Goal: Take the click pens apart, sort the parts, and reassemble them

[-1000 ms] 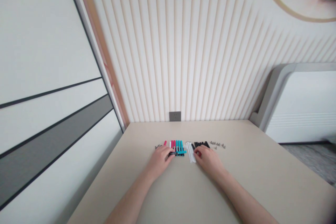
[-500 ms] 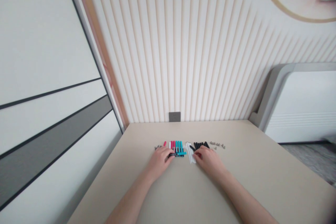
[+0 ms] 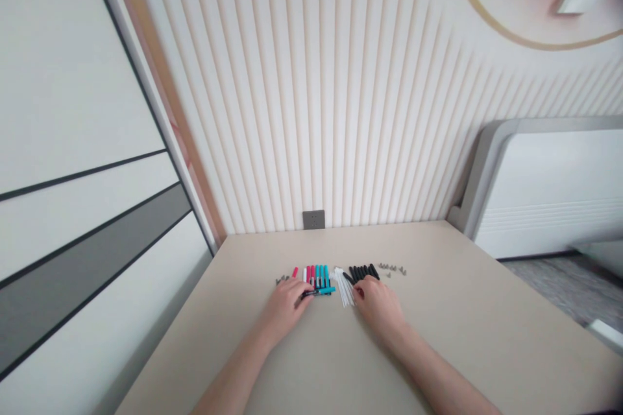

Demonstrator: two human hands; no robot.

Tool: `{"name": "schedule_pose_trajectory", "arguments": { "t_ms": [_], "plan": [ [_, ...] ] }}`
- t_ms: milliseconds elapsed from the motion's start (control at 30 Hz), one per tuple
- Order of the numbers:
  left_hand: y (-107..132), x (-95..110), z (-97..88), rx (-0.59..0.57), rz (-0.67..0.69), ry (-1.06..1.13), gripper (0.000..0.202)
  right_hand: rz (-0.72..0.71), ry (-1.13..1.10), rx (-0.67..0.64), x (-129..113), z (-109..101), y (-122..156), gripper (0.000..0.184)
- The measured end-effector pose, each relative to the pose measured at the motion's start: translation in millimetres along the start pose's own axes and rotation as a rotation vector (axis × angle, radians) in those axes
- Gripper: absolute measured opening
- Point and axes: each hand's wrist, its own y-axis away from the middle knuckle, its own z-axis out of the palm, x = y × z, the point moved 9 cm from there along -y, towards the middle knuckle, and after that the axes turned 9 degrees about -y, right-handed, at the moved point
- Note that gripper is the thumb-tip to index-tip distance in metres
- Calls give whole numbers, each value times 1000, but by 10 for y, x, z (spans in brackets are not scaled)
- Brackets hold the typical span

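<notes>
My left hand [image 3: 285,306] rests on the beige table [image 3: 452,331], fingers closed on a black pen with a teal cap [image 3: 318,291] that lies crosswise. Just behind it stands a row of pink and teal capped pens [image 3: 315,274]. My right hand [image 3: 376,303] lies to the right, fingertips curled at a bundle of white pen tubes [image 3: 343,286] and a row of black pen parts [image 3: 364,271]. What its fingers pinch is hidden.
Small grey metal pieces lie at both ends of the row, at the left end [image 3: 281,279] and at the right end [image 3: 392,268]. A grey wall socket [image 3: 314,219] sits behind the table. A white unit [image 3: 549,188] stands at the right.
The view has shifted, so everything sits a little further left in the picture. Both hands stay at the pens; the right fingertips have edged closer to the white tubes.
</notes>
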Motion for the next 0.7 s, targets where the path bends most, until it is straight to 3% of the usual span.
{"name": "schedule_pose_trajectory", "arguments": {
  "t_ms": [700],
  "plan": [
    [-10, -1, 24, -24, 6, 0, 10, 8, 116, 113, -12, -57, -29, 24]
  ]
}}
